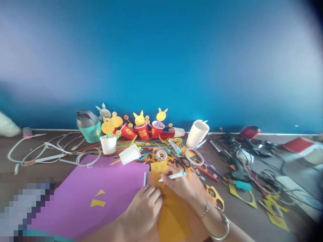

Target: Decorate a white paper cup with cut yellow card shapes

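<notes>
My right hand (176,183) is closed around a white marker (176,175) with a green end. Its tip touches a yellow-orange paper strip (174,215), beside a drawn circle. Above that circle, a face with ears is drawn on the same strip. Curled into a fist, my left hand (147,205) rests at the strip's left edge; its fingertips are hidden underneath. Under the strip lies a peach-coloured sheet (199,188). To the left of my left hand is a purple sheet (116,181) bearing two yellow scraps (98,203).
Behind my hands are black scissors (183,163), a tape roll (161,155), a glue stick (174,146) and a tipped white cup (130,154). Red cups (142,132) with paper animals line the wall near a teal container (89,129). Tangled cables (262,164) and cut-out scraps (215,196) lie right.
</notes>
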